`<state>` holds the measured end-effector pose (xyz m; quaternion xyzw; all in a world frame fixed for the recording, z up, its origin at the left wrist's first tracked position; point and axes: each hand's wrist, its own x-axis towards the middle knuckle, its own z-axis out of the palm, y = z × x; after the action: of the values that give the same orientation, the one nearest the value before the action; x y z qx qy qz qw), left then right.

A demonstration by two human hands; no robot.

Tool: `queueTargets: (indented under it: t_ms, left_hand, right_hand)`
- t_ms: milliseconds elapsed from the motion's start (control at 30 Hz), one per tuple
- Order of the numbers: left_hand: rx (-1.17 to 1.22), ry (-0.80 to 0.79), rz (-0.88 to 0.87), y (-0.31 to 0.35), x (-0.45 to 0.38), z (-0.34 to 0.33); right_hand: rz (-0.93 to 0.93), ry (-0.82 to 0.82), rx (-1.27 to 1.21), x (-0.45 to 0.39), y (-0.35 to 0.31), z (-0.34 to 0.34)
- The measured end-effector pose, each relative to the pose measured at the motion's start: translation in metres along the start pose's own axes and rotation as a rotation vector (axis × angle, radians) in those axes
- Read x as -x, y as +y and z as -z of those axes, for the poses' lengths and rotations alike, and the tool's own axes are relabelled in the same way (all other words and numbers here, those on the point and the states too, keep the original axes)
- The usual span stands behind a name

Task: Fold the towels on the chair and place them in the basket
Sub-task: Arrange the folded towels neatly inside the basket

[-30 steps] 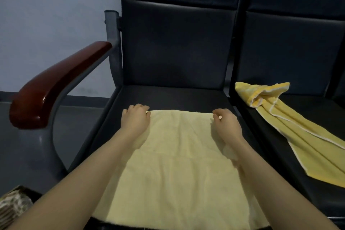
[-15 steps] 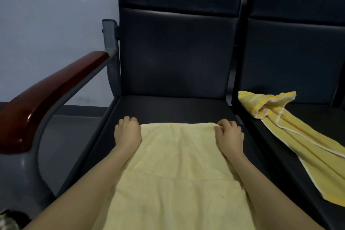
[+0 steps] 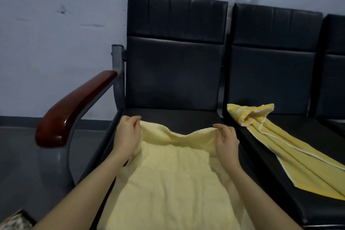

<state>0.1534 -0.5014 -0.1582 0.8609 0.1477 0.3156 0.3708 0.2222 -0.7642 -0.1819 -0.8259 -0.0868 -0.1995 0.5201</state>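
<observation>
A pale yellow towel [image 3: 173, 177] lies spread over the seat of the left black chair [image 3: 175, 115]. My left hand [image 3: 127, 136] pinches its far left corner, and my right hand [image 3: 226, 140] pinches its far right corner. Both corners are raised off the seat, so the far edge sags between them. A second, brighter yellow towel with white trim [image 3: 285, 145] lies crumpled and stretched across the seat of the middle chair [image 3: 306, 200], apart from both hands. A patterned basket corner [image 3: 15, 221] shows at the bottom left on the floor.
The left chair has a dark red wooden armrest [image 3: 74, 106] on a grey metal frame. The row of black chairs stands against a pale wall. Grey floor lies to the left of the chairs.
My hands went from lying on the towel's far corners to pinching and lifting them, so the far edge rose and sags. The camera tilted up and back, showing the whole backrests.
</observation>
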Motion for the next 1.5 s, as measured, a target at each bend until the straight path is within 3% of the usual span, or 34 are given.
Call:
queueTargets:
  t_ms: [233, 500, 633, 767, 933, 1133, 1267, 1500]
  left_hand:
    - [0.260, 0.087, 0.104, 0.015, 0.021, 0.023]
    - [0.121, 0.086, 0.180, 0.001, 0.048, 0.028]
    - [-0.107, -0.063, 0.186, -0.008, 0.055, 0.024]
    - [-0.111, -0.167, 0.119, -0.017, 0.061, 0.014]
    - [-0.108, -0.171, 0.096, -0.024, 0.057, 0.013]
    - [-0.126, -0.081, 0.047, -0.030, 0.047, 0.018]
    - [-0.009, -0.092, 0.121, -0.035, 0.039, 0.015]
    - [-0.110, -0.089, 0.234, -0.051, 0.040, 0.022]
  right_hand:
    - [0.132, 0.129, -0.023, 0.024, -0.026, 0.034]
    - [0.098, 0.159, 0.066, 0.048, -0.021, 0.057]
    - [-0.050, -0.043, 0.365, 0.053, -0.006, 0.054]
    - [-0.040, -0.189, 0.600, 0.058, 0.000, 0.034]
    - [0.094, -0.271, 0.552, 0.051, -0.009, -0.003]
    - [0.108, -0.387, 0.525, 0.035, -0.024, -0.053]
    - [0.121, -0.489, 0.478, 0.022, -0.028, -0.076]
    - [0.122, -0.642, 0.428, 0.021, -0.045, -0.127]
